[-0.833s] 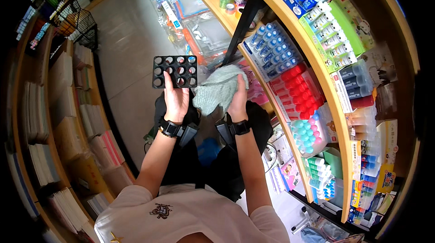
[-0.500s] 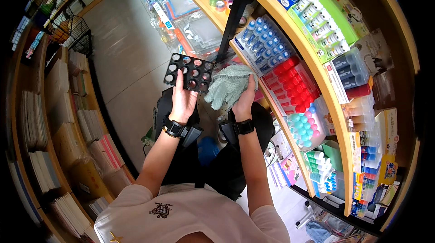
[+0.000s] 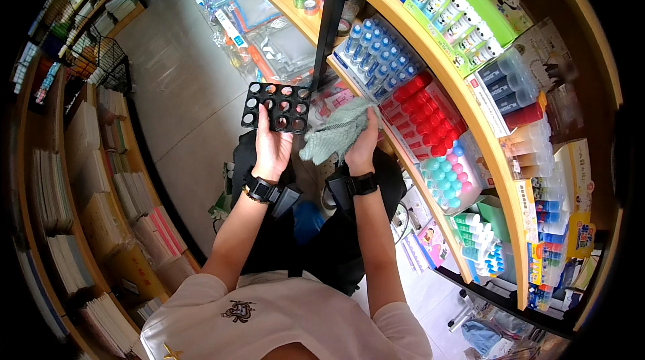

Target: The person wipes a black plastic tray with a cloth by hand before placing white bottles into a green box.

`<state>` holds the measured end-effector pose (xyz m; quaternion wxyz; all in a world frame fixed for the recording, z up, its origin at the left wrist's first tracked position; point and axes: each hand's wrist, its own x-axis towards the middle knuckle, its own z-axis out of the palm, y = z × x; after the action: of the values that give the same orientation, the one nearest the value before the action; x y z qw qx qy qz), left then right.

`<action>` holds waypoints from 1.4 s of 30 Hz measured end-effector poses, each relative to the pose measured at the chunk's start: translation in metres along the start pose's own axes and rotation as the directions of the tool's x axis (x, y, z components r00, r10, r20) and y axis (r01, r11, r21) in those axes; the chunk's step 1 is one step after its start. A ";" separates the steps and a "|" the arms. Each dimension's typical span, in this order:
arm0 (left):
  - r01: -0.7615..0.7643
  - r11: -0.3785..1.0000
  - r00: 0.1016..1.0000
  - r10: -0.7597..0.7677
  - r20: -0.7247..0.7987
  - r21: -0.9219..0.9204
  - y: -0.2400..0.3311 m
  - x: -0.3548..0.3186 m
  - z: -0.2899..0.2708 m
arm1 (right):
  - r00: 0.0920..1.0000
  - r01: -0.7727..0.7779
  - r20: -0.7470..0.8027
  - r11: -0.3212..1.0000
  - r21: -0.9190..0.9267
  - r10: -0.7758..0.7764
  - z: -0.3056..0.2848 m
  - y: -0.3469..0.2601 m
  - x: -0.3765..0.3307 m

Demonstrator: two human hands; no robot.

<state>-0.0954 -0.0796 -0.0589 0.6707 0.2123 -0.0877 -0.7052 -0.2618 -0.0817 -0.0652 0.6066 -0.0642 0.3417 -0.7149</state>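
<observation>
My left hand (image 3: pixel 271 152) is closed on the near edge of a black tray (image 3: pixel 293 99) with rows of round holes, the thumb lying over its top. A few of the holes on the left side look pale or filled; through others, reddish patches show. To the right, my right hand (image 3: pixel 363 149) grips a crumpled grey-green cloth (image 3: pixel 334 133) by its right side. Most of the cloth hangs loose toward the tray, close to its right edge. Fingers of the right hand are partly hidden behind the cloth.
Right of me, a curved wooden shelf (image 3: pixel 440 34) holds blue-capped bottles (image 3: pixel 379 58), red-capped tubes (image 3: pixel 430 115) and small teal and pink balls (image 3: pixel 443 178). On my left stands a bookshelf (image 3: pixel 111 185) of notebooks. Plastic pouches (image 3: pixel 279 44) lie ahead; a wire basket (image 3: pixel 107 58) is far left.
The cloth has changed shape and spreads out flatter and a little lower. The tray has turned slightly. The shelves on the right have shifted a little in the view.
</observation>
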 end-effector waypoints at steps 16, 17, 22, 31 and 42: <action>-0.111 0.985 0.994 0.111 -0.009 -0.130 0.044 0.001 -0.025 | 0.964 -0.073 0.146 0.750 -0.657 0.222 0.020 0.060 -0.005; -0.110 0.985 0.994 0.112 0.005 -0.134 0.048 0.000 -0.025 | 0.958 -0.051 0.177 0.745 -0.665 0.223 0.024 0.062 -0.007; -0.094 0.993 0.996 0.092 -0.019 -0.074 0.057 -0.004 -0.022 | 0.977 -0.039 0.153 0.822 -0.568 0.152 0.033 0.078 -0.004; -0.039 0.999 0.999 0.038 -0.036 -0.024 0.061 -0.007 -0.029 | 0.999 0.016 0.051 0.963 -0.268 -0.003 0.033 0.075 0.011; -0.080 0.997 0.992 0.078 -0.098 -0.019 0.036 -0.006 -0.008 | 0.945 0.215 0.323 0.658 -0.722 0.047 0.016 0.043 0.002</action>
<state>-0.0596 -0.0755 -0.0499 0.7040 0.2352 -0.0552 -0.6679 -0.2190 -0.0910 -0.0783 0.5382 -0.4366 0.5008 -0.5186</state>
